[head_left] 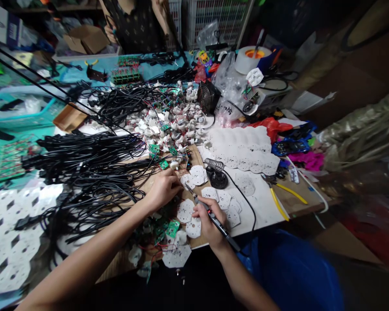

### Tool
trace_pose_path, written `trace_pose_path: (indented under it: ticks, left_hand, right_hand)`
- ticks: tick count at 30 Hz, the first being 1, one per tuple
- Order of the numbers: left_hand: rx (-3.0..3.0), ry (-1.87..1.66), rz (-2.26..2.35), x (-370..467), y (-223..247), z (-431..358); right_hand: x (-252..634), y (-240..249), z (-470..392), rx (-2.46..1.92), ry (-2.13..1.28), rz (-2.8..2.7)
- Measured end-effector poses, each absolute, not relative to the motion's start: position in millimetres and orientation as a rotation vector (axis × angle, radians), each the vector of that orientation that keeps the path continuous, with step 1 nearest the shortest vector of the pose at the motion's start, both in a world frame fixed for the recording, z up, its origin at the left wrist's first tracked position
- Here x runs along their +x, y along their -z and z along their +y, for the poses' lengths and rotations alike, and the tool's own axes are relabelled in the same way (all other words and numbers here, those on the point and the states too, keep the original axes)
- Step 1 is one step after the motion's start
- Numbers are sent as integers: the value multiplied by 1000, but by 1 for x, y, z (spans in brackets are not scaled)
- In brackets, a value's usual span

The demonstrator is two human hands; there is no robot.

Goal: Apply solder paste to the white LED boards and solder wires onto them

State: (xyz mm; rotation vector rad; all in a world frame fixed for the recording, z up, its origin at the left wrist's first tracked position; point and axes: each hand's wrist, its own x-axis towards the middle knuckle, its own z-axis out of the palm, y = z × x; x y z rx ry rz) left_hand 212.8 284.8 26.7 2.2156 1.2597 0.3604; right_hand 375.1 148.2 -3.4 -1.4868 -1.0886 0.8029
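My right hand (212, 220) grips a soldering iron (219, 225) with a lit red light. The iron's tip points up and left, by a small white octagonal circuit board (187, 180). My left hand (164, 189) is at that board's left side, its fingertips pinched together. What they hold, if anything, is hidden by the fingers. Just beyond it lie small green circuit boards (164, 164) with wires and white parts. More white octagonal boards (184, 211) lie between and below my hands. A black soldering iron stand (218, 178) with a coiled spring sits beyond my right hand.
Black cables (94, 155) in bundles cover the left. A heap of white parts (168, 121) and a small black fan (207, 96) fill the middle. Yellow-handled pliers (280, 198) lie right, near white board sheets (243, 147). Across the table is another person (134, 26).
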Motion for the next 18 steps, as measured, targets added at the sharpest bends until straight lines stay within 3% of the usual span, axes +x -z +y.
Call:
trace_pose_path:
  ticks: [18]
  left_hand:
    - [2250, -294, 1221, 213, -26, 287]
  right_hand:
    - [375, 8, 149, -1494, -841, -1083]
